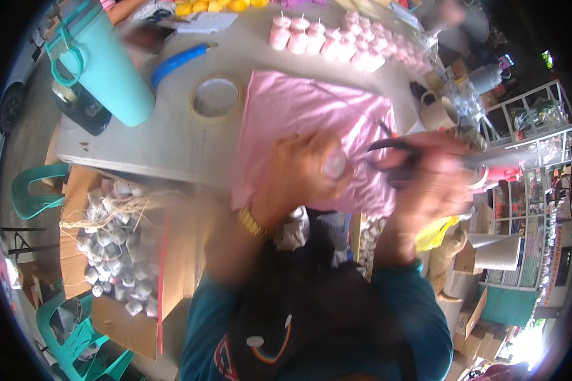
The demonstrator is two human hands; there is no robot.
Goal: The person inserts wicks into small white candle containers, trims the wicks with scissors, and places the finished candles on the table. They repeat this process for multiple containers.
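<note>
My left hand [308, 162], with a gold watch at its wrist, is closed round a small pale round candle [334, 164] whose end faces right. It is over a pink cloth [286, 108] spread on the table. My right hand [435, 171], smeared by motion, grips what look like black-handled scissors [391, 152]. A curved black handle points toward my left hand, and a grey blade-like streak runs out to the right. The two hands are apart. Rows of small pink candles [314, 41] with wicks stand beyond the cloth.
On the table [165, 146] are a tape roll [216, 98], a blue-handled tool [178, 63], a teal tumbler [111, 70] and a dark phone-like object [82, 108]. A cardboard box [130, 324] of small white candles stands at the left. A cat [448, 263] sits at the right, near shelves [527, 190].
</note>
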